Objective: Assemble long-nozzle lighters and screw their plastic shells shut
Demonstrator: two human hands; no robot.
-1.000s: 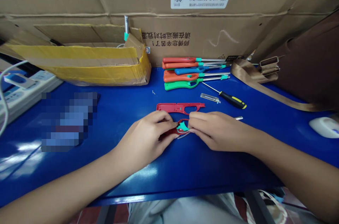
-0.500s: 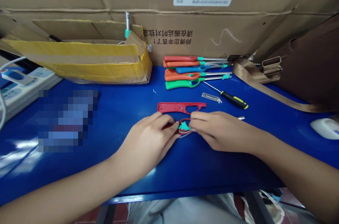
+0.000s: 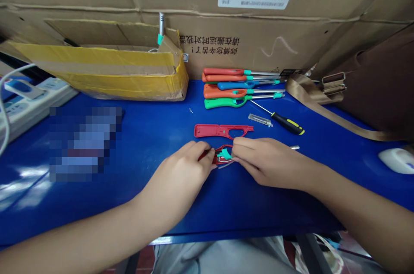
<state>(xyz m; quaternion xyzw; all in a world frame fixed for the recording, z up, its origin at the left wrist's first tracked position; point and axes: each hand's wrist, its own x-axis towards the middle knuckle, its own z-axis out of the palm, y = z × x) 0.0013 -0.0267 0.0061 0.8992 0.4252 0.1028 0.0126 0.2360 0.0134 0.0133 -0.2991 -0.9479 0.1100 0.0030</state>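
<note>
Between my two hands lies an open red lighter shell half (image 3: pixel 219 162), with a teal trigger (image 3: pixel 224 154) and a thin white wire inside. My left hand (image 3: pixel 190 161) is closed on its handle end, thumb and fingertips at the rim. My right hand (image 3: pixel 258 157) pinches the other end, just right of the trigger; its fingertips are partly hidden. A metal tube tip (image 3: pixel 294 147) shows beyond my right hand. Just behind lies the matching red shell half (image 3: pixel 207 130), hollow side up. A clear fuel tank (image 3: pixel 259 119) rests farther back.
Several assembled lighters (image 3: pixel 223 102) are stacked at the back, beside a black and yellow screwdriver (image 3: pixel 287 123). A taped cardboard box (image 3: pixel 129 86) stands back left, near a power strip (image 3: pixel 48 92). A brown strap (image 3: pixel 336 118) and a white mouse (image 3: pixel 396 159) are at right.
My left fingertips have drawn slightly left, away from the teal trigger, so more of the shell's inside shows. My right hand stays in place. The whole view has shifted a little.
</note>
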